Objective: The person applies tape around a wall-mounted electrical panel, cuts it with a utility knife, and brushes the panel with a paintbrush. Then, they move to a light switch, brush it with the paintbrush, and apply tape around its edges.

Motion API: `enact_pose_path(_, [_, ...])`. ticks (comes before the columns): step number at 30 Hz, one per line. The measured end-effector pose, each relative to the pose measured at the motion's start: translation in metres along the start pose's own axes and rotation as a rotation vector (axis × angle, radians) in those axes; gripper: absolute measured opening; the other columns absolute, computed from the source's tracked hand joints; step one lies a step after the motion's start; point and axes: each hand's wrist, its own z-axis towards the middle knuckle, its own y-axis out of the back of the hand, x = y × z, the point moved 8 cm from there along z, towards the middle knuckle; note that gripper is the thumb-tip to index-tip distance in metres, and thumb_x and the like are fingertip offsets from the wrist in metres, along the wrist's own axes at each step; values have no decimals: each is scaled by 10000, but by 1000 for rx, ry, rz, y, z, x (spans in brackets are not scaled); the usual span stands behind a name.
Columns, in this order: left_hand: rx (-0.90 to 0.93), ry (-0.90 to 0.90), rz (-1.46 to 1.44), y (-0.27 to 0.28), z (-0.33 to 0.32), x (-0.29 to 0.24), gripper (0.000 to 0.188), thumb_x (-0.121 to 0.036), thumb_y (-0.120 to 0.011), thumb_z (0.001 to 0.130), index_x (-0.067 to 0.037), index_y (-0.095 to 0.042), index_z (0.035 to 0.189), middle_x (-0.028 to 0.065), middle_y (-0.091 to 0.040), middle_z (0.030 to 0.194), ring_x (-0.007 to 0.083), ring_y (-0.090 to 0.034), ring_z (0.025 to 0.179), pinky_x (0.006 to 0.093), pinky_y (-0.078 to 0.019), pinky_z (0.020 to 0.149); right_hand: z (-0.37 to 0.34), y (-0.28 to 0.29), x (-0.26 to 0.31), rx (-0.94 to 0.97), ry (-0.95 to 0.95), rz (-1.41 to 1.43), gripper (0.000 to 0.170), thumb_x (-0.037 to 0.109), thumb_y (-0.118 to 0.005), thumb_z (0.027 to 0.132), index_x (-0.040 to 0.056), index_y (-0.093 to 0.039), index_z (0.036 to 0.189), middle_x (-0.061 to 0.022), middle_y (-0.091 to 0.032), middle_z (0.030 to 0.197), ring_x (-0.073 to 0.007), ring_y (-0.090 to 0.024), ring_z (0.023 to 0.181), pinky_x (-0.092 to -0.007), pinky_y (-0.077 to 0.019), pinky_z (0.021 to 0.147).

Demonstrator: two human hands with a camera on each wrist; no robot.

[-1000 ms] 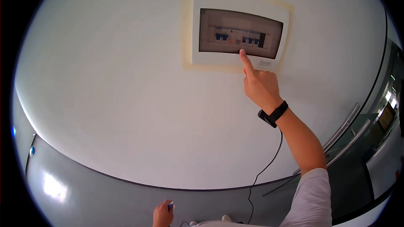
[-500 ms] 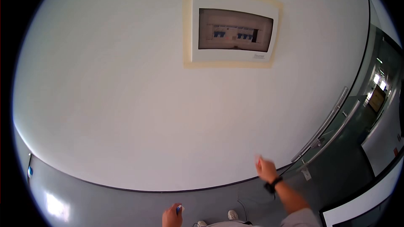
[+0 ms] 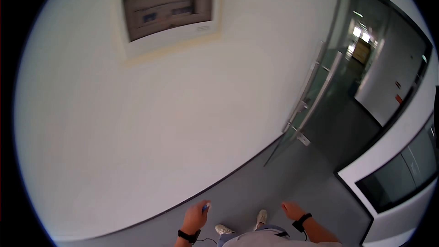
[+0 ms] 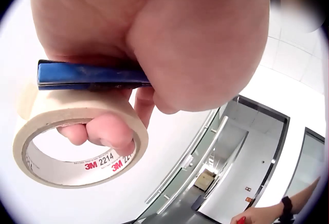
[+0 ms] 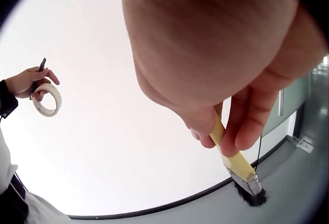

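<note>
Low in the head view, my left hand (image 3: 195,217) holds a roll of masking tape (image 4: 77,102), with fingers curled through its ring. The same hand grips a slim blue-and-black utility knife (image 4: 87,75) against the palm, above the roll. My right hand (image 3: 293,211) is to the right, away from the wall. It pinches the yellow handle of a flat paintbrush (image 5: 237,165), whose black bristles point down. A breaker box (image 3: 169,9) with a tinted cover is set in the wall at upper left, framed by a strip of tape (image 3: 173,50).
The white wall (image 3: 173,110) meets a grey floor (image 3: 292,178) along a dark baseboard. Right of it stands a glass door (image 3: 315,87) with long metal handles. A white-framed window (image 3: 393,169) is at far right. Thin cables run from the wristbands.
My right hand has come down from the lower edge of the breaker box to waist height. The head view has turned right, so the box sits further left and the door shows more.
</note>
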Motion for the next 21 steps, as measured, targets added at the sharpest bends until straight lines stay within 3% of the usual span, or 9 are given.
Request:
enact_pose_path(4, [-2, 18, -111, -19, 18, -35, 245, -134, -627, 1071, -61, -737, 1278, 224, -769, 897, 453, -744, 843, 479, -582, 757, -8, 12, 6, -67, 12, 74, 127, 155, -617, 1057, 38, -650, 1094, -182, -732, 1018, -415, -680, 933, -491, -545, 817])
enact_pose_path(6, [-39, 131, -153, -33, 14, -41, 240, -125, -589, 1094, -38, -733, 1266, 205, -750, 831, 382, -750, 768, 438, -573, 724, -15, 18, -3, -105, -32, 88, 129, 167, -630, 1055, 46, -652, 1095, -172, -730, 1013, -407, -681, 930, -488, -546, 816])
enact_pose_path(9, [-5, 116, -82, -63, 6, -66, 251, -141, -556, 1122, -28, -734, 1258, 179, -737, 792, 318, -739, 727, 422, -565, 707, -32, 29, -19, -82, -96, 54, 156, 208, -660, 1052, 63, -659, 1110, -152, -733, 1020, -385, -690, 944, -476, -551, 824])
enact_pose_path(11, [19, 69, -59, -92, 1, -79, 258, -150, -546, 1130, -25, -733, 1256, 173, -739, 798, 311, -736, 722, 418, -564, 705, -57, 49, -29, -180, -51, 183, 163, 221, -614, 1074, 60, -606, 1053, -184, -681, 971, -406, -638, 906, -489, -515, 804])
enact_pose_path(21, [209, -23, -105, -262, 10, -213, 276, -161, -536, 1150, -3, -718, 1286, 192, -752, 871, 299, -744, 784, 395, -563, 733, -210, 74, -179, -301, -243, 273, 186, 211, -649, 1068, 58, -686, 1168, -145, -755, 1069, -375, -721, 973, -479, -572, 848])
